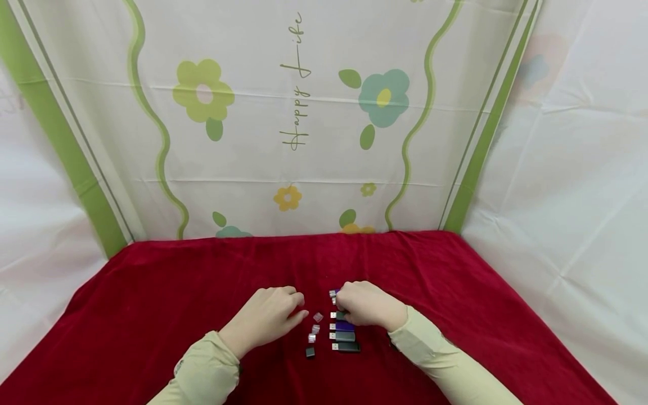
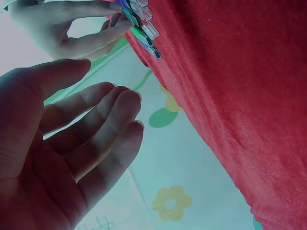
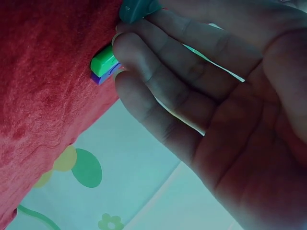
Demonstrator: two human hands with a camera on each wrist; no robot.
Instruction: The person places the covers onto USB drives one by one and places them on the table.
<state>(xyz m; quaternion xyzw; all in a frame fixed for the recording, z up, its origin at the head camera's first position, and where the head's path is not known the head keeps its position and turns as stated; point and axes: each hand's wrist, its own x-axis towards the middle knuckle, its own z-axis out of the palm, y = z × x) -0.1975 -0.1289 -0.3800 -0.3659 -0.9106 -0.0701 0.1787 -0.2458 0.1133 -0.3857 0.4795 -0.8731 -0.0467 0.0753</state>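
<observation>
My left hand (image 1: 275, 315) hovers over the red cloth with fingers loosely bent and nothing in them; the left wrist view shows its bare palm (image 2: 48, 158). To its right, my right hand (image 1: 368, 304) reaches over a column of USB sticks. Its thumb and index finger pinch a dark green USB stick (image 1: 340, 316), whose teal-looking end (image 3: 135, 10) shows in the right wrist view. Nearer me lie a blue stick (image 1: 344, 327), a grey stick (image 1: 344, 336) and a black stick (image 1: 348, 347). A bright green stick (image 3: 104, 61) and a purple one (image 3: 101, 76) lie beyond, partly covered by the hand.
Left of the sticks lie clear caps (image 1: 316, 329) and one black cap (image 1: 310, 352). Red velvet cloth (image 1: 177, 292) covers the table. A white printed curtain (image 1: 253, 140) stands behind it, with white side sheets (image 1: 567, 185) beside it.
</observation>
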